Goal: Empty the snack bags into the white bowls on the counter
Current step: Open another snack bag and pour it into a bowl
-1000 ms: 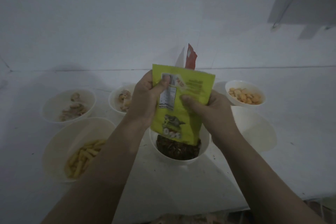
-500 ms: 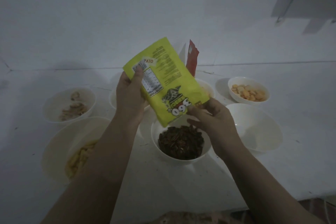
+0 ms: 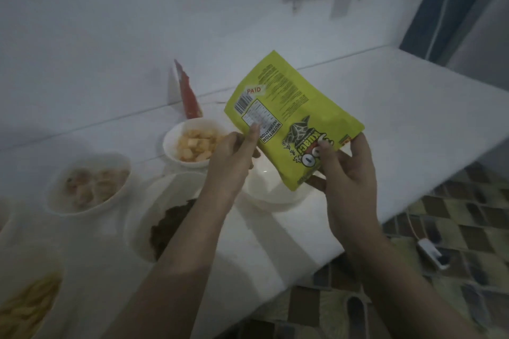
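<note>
Holding the yellow snack bag [image 3: 292, 121] clear above the counter [image 3: 385, 107], the left hand [image 3: 234, 154] and right hand [image 3: 347, 170] each pinch an edge (bag looks flat, judged emptied). Four white bowls hold snacks, including the dark-snack bowl [image 3: 154, 217]; the empty bowl [image 3: 264, 187] and red bag [image 3: 188, 96] remain.
</note>
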A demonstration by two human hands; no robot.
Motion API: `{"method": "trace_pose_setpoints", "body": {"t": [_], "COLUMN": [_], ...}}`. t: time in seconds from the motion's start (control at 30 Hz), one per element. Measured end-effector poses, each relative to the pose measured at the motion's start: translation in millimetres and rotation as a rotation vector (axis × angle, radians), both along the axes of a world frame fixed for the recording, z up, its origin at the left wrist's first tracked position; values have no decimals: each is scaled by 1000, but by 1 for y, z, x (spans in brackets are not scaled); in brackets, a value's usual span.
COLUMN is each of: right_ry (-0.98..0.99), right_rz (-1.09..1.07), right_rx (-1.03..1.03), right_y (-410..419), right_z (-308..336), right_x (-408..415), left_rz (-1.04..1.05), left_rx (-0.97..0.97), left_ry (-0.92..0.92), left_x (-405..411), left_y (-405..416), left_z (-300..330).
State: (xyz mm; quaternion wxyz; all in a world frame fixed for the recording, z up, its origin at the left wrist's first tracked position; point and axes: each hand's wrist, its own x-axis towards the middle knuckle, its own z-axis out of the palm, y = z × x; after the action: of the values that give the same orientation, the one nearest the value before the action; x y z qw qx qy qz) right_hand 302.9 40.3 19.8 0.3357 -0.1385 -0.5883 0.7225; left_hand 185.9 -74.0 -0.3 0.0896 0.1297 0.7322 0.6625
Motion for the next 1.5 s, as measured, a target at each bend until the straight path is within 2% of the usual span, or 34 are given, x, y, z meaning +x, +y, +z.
{"method": "trace_pose_setpoints", "body": {"t": [0.4,0.63,0.83,1.03,1.23,1.37,1.5], "right_ry": [7,-169,-361,-612,-778,-901,-1064], "right_rz": [-474,-641,-706,-698,-681,-677,-659], "right_rx": [135,64,-23,-178,-415,-409,-361], "right_y": [191,265,303,336,384,422,437], "right_z": [-14,-70,-143,-250,-426,-571,-626], "right_x": [188,276,299,280,238,195,157], "left_rz": [-419,-588,-652,-598,-462,-433,-421], "left_rx": [40,-26,-138,-349,-434,-461,-445], "left_ry": [39,-11,-40,-131,-223,-211,-213], "left_x": [140,210,227,210,179,157,140], "left_y": [234,327,371,395,410,422,436], "left_z": [-30,-82,-139,-239,-383,-484,-556]}}
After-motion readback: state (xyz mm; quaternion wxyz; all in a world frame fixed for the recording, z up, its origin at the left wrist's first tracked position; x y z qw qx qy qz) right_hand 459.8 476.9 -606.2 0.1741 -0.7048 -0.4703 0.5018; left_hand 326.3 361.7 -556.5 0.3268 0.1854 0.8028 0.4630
